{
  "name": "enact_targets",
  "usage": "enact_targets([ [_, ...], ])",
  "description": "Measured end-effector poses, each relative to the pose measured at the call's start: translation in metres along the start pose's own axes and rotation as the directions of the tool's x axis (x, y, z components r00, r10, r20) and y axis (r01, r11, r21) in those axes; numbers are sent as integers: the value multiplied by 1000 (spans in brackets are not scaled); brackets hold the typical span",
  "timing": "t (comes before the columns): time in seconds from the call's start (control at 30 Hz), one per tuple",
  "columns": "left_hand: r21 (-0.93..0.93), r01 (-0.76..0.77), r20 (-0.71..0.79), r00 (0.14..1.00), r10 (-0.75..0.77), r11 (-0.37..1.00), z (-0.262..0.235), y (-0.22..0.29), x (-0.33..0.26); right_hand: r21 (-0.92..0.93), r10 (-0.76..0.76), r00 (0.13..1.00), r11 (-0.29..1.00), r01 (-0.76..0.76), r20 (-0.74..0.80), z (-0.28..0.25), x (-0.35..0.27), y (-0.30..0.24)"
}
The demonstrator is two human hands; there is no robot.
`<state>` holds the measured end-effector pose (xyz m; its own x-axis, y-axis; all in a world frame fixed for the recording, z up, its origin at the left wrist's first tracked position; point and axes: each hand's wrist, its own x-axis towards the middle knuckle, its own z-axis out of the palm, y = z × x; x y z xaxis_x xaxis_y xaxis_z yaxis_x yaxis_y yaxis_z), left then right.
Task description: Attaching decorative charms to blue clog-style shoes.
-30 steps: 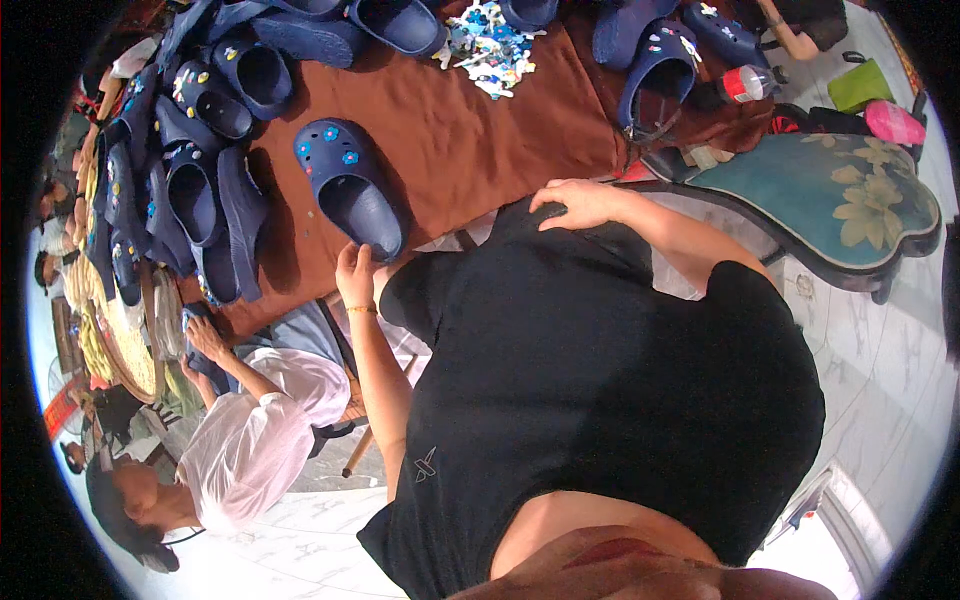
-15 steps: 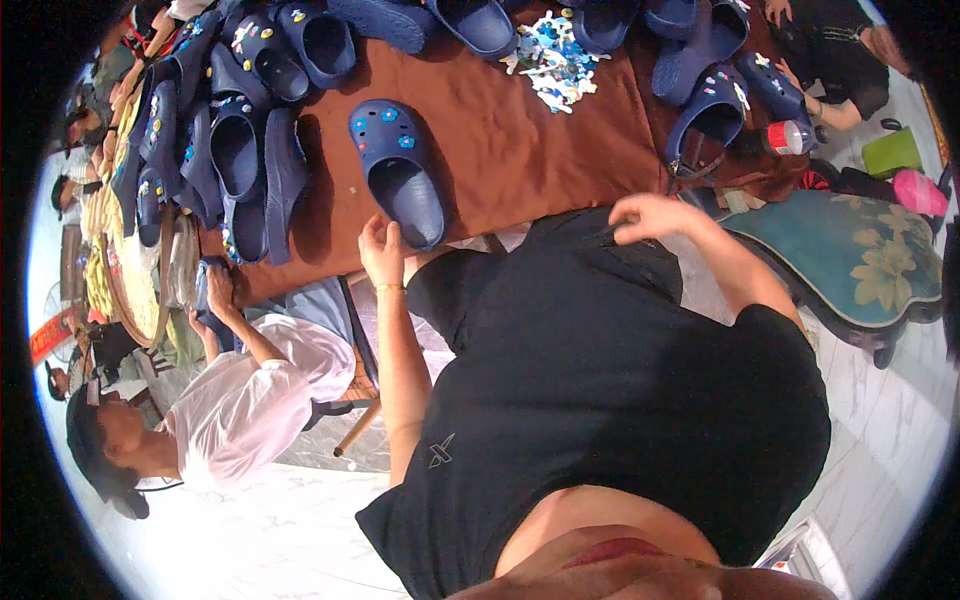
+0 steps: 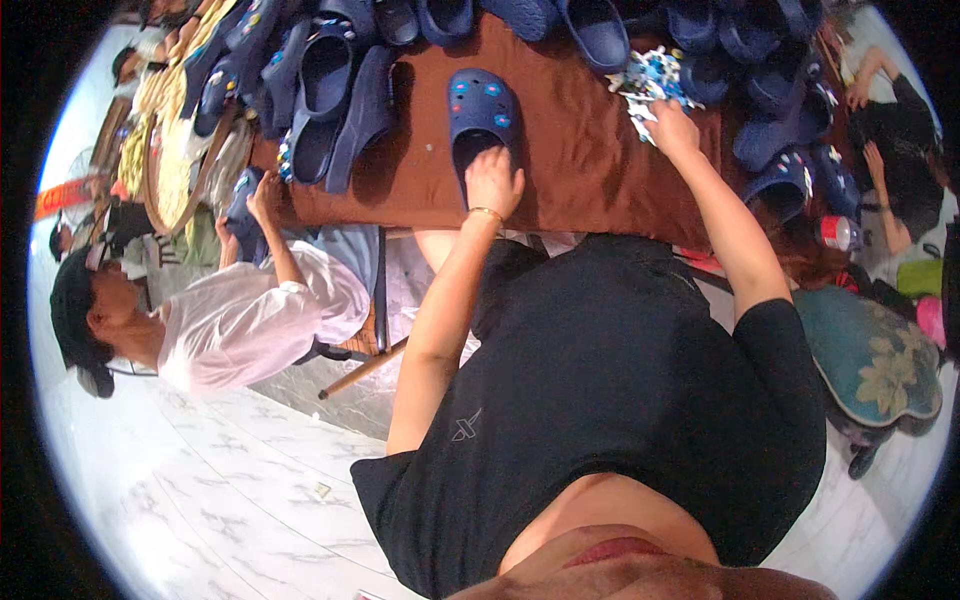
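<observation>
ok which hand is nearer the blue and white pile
Right: the right hand is at the pile; the left hand is left of it, at a navy clog.

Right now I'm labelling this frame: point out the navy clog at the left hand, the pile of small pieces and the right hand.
Navy clog (image 3: 481,121): head view, on its upper.
Pile of small pieces (image 3: 650,80): head view, on its middle.
Right hand (image 3: 673,128): head view, on its back.

The round-toed, perforated navy-blue clog (image 3: 479,120) bears blue flower-shaped charms (image 3: 502,121), the plain fabric tablecloth (image 3: 575,140) is reddish brown, the heap of small charms (image 3: 650,72) mixes white and blue, the curved teal padded seat (image 3: 835,332) has cream flowers (image 3: 885,370), and the white marble-look floor (image 3: 240,465) is veined grey.
</observation>
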<state>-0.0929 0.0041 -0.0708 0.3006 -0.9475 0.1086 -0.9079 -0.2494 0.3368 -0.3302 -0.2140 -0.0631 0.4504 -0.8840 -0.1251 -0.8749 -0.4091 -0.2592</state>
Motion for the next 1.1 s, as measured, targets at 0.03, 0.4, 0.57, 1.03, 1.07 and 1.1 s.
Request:
enact_targets([
  [0.03,-23,-21,-40,999,20,1000,-1,1,-3,4,-4,1000,1000,4,3,-2,-1,3],
  [0.4,-557,370,190,928,-320,743,-25,-1,9,-25,101,994,995,-100,33,-5,9,6],
  [0.57,-550,442,116,881,-460,708,0,-11,12,11,12,1000,1000,-11,-5,22,4,-1],
  [1.03,-985,166,119,866,-485,54,-41,55,39,666,-476,876,677,314,71,13,-73,-116],
  [1.07,-971,233,182,860,-476,49,-41,54,39,694,-454,883,674,252,120,10,-77,-125],
  [1.1,-976,201,147,885,-442,79,-49,69,40,714,-420,891,677,180,174,7,-80,-128],
])
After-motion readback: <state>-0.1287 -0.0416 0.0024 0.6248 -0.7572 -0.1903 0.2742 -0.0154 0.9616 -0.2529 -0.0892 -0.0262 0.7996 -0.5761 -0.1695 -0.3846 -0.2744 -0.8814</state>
